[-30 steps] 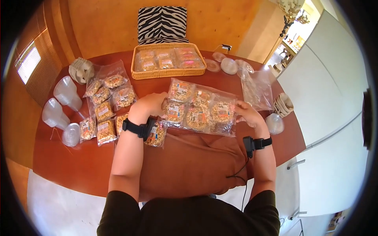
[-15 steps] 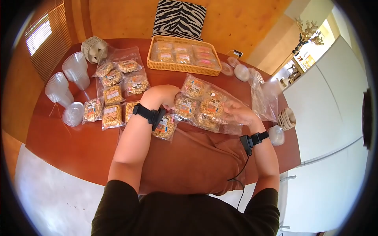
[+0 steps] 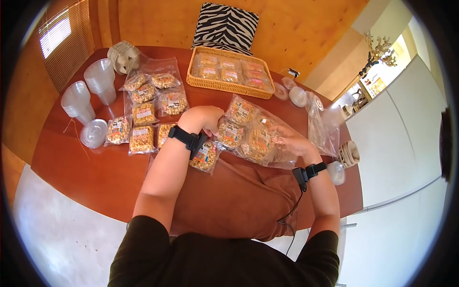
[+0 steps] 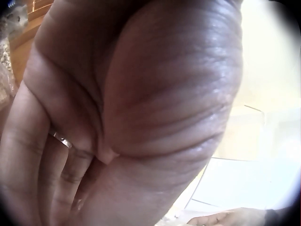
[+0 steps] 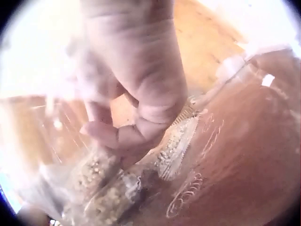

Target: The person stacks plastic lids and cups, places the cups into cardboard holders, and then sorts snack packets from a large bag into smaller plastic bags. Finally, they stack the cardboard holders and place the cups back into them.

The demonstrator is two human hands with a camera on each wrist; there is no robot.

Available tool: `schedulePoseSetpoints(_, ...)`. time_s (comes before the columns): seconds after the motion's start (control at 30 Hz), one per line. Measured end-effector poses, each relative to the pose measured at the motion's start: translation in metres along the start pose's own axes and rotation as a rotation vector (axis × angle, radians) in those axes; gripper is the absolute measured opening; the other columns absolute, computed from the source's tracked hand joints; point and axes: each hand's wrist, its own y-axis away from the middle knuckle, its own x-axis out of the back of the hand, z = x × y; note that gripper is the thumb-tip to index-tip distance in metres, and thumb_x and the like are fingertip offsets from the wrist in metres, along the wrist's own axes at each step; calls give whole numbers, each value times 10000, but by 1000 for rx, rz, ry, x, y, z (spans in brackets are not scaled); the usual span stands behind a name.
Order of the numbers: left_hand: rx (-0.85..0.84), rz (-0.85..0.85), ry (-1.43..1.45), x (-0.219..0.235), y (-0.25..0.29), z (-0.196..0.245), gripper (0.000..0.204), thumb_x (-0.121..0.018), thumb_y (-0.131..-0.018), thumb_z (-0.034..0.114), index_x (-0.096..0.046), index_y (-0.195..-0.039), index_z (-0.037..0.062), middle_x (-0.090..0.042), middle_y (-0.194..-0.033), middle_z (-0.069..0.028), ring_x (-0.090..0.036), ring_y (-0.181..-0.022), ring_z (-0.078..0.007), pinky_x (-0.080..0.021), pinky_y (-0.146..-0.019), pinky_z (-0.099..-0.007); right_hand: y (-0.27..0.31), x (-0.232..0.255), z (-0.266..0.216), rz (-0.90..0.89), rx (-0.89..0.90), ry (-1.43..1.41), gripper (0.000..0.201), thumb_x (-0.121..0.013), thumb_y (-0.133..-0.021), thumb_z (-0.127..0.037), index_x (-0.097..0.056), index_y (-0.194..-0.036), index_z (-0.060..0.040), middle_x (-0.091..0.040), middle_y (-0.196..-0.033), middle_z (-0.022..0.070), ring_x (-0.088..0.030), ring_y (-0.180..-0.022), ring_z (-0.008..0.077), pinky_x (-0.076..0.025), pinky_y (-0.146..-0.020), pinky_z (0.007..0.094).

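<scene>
A large clear plastic bag point(image 3: 283, 159) holds several packets of puffed-grain snack point(image 3: 231, 134), some with orange labels. My left hand point(image 3: 204, 119) grips the bag's left edge, fingers bent beside a packet. In the left wrist view the palm of the left hand point(image 4: 160, 103) fills most of the picture and hides what the fingertips hold. My right hand point(image 3: 290, 141) lies over the bag's right part. In the right wrist view the bent thumb and fingers of the right hand point(image 5: 136, 103) pinch at the bag, right above the snack packets point(image 5: 110, 202).
More snack packets point(image 3: 143, 113) lie left, one point(image 3: 204, 157) under the left wrist. Stacked plastic cups point(image 3: 78, 102) and lids point(image 3: 94, 133) stand far left. A wicker basket point(image 3: 229, 87) of packets sits behind. Another clear bag point(image 3: 323, 129) lies right; brown cloth point(image 3: 229, 201) covers the front edge.
The right hand has moved inward from the bag's right edge to over the packets, which have bunched leftward in the bag. The left hand keeps its grip. The head view has shifted.
</scene>
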Motion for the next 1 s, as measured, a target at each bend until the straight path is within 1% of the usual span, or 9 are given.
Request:
schedulePoseSetpoints(0.1,-1,10,42,0,0,-1,264,-725,-749,53,-545,-916,-43,-676,-791,-133,-687,-693,-200,-549,-575,-307,-3,8,2,-107,-27,-43,498,-682,-858,-204,-465,-1281,-56,-525,-871,-32,-482,-678,47,-408,-563,211)
schedulePoseSetpoints(0.2,60,-71,50,1,-2,3,708,-732,-723,-26,-382,-1338,-20,-641,-926,-148,-677,-770,-196,-573,-626,-288,-8,3,-2,-97,11,-108,513,-685,-857,-190,-462,-1294,-39,-516,-835,-45,-481,-676,48,-415,-580,205)
schedulePoseSetpoints(0.3,29,-107,64,1,-8,-3,659,-742,-717,-24,-411,-1287,-39,-645,-917,-148,-677,-775,-205,-573,-627,-290,-23,-12,0,85,90,-197,477,-671,-870,-186,-482,-1285,-43,-516,-863,-38,-498,-687,60,-435,-602,206)
schedulePoseSetpoints(0.4,1,-71,111,0,-4,-2,635,-740,-708,-37,-420,-1257,-51,-646,-897,-137,-677,-782,-223,-574,-629,-302,-31,-20,-7,-91,89,-228,487,-661,-871,-175,-460,-1299,-60,-521,-865,-29,-513,-731,49,-471,-661,194)
schedulePoseSetpoints(0.5,-14,-85,86,0,-8,-6,676,-739,-710,-25,-391,-1288,-70,-662,-892,-149,-678,-774,-221,-568,-629,-304,-24,-37,-24,-76,23,-136,437,-651,-879,-176,-485,-1253,-21,-554,-932,-7,-543,-821,59,-493,-759,199)
schedulePoseSetpoints(0.6,-20,-40,35,1,-4,-3,400,-743,-729,29,-512,-1048,-42,-650,-901,-145,-692,-760,-214,-563,-614,-311,-29,-38,-22,-66,183,-284,401,-634,-890,-162,-508,-1229,11,-591,-1021,43,-590,-914,94,-512,-838,231)
schedulePoseSetpoints(0.7,-19,-52,66,1,-4,-4,433,-743,-731,38,-496,-1078,-37,-646,-920,-145,-692,-749,-210,-558,-614,-310,-29,-29,-18,-80,144,-247,360,-607,-903,-139,-538,-1218,22,-603,-1104,93,-604,-1001,142,-516,-896,276)
schedulePoseSetpoints(0.8,8,-79,87,4,-1,1,894,-756,-738,101,-204,-1418,-82,-681,-913,-184,-685,-739,-192,-542,-611,-279,-38,-8,-4,-212,55,-201,282,-574,-915,-93,-577,-1172,24,-597,-1157,138,-600,-1070,210,-506,-936,306)
schedulePoseSetpoints(1.0,16,-73,98,4,6,20,787,-771,-762,273,-350,-1358,-21,-658,-916,-144,-677,-692,-182,-533,-624,-270,-40,-17,-9,-196,89,-64,324,-574,-917,-96,-552,-1207,46,-591,-1178,149,-606,-1069,230,-492,-955,302)
